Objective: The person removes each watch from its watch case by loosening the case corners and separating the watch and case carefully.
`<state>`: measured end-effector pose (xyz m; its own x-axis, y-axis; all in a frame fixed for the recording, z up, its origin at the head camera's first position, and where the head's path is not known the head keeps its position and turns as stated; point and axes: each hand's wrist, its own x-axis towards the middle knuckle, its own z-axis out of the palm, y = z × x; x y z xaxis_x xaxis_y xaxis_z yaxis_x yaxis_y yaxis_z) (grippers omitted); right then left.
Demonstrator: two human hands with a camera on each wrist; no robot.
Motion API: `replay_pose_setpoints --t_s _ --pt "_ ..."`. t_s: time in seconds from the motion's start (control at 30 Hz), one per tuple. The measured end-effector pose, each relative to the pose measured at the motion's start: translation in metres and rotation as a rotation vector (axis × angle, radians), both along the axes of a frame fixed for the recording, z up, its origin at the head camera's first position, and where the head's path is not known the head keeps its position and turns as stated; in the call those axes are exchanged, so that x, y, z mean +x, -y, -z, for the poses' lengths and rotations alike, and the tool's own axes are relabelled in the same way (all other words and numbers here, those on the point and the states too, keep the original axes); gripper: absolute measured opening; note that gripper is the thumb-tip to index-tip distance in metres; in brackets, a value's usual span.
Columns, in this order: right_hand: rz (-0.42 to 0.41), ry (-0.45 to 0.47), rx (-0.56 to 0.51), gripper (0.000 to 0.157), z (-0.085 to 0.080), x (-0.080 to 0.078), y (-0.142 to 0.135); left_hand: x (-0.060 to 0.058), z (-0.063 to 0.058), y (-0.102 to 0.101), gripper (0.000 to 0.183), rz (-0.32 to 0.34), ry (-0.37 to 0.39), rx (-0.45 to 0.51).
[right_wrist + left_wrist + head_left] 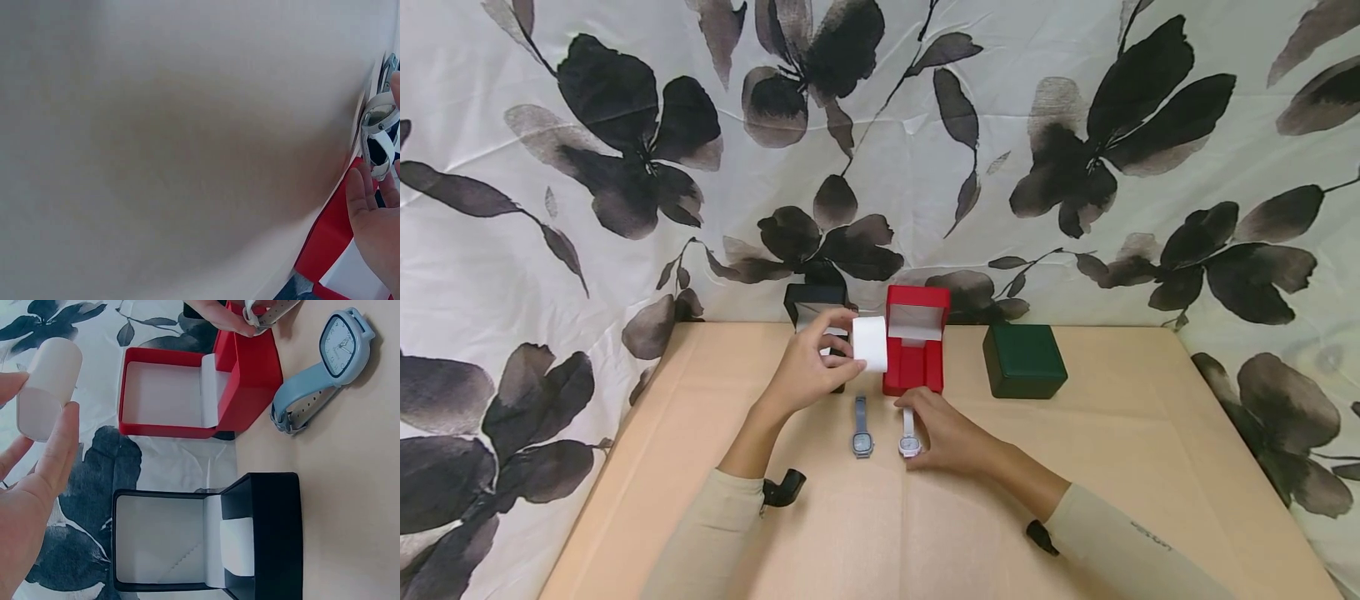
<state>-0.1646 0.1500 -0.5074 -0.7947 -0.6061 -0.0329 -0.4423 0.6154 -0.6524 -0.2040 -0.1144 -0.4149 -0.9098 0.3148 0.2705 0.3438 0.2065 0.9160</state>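
Note:
My left hand (805,367) pinches a white cylindrical watch cushion (869,343) between thumb and fingers, raised in front of the black box. In the left wrist view, this cushion (50,387) shows one flat end. Lower and to the right, my right hand (951,433) holds a white wristwatch (909,443), fingers at its strap end and thumb by its dial. Its looped strap (382,140) shows in the right wrist view. A blue-grey wristwatch (862,442) lies on the table just left of it, its strap closed in a loop.
Behind the hands stands an open red watch box (917,295), lid up, with a white lining. Left of it, an open black box (275,531) is partly hidden by the left hand in the head view. A closed green box (1026,362) sits right. Floral cloth (910,167) hangs behind the table.

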Motion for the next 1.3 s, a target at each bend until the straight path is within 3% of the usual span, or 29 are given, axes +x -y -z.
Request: replay_pose_setpoints --t_s 0.23,0.53,1.0,1.3 --pt "-0.015 -0.014 0.000 0.090 -0.002 0.002 -0.001 0.000 0.000 0.000 0.064 -0.014 0.007 -0.001" --pt "0.033 -0.039 -0.006 0.085 -0.013 0.000 -0.006 -0.005 0.000 -0.001 0.064 -0.010 0.024 -0.022" --pt "0.123 -0.067 0.009 0.075 -0.037 -0.019 -0.026 -0.012 0.007 -0.009 0.066 0.010 0.006 -0.111" --pt "0.206 -0.101 0.020 0.072 -0.037 -0.033 -0.035 -0.020 0.015 -0.021 0.069 0.030 0.065 -0.152"
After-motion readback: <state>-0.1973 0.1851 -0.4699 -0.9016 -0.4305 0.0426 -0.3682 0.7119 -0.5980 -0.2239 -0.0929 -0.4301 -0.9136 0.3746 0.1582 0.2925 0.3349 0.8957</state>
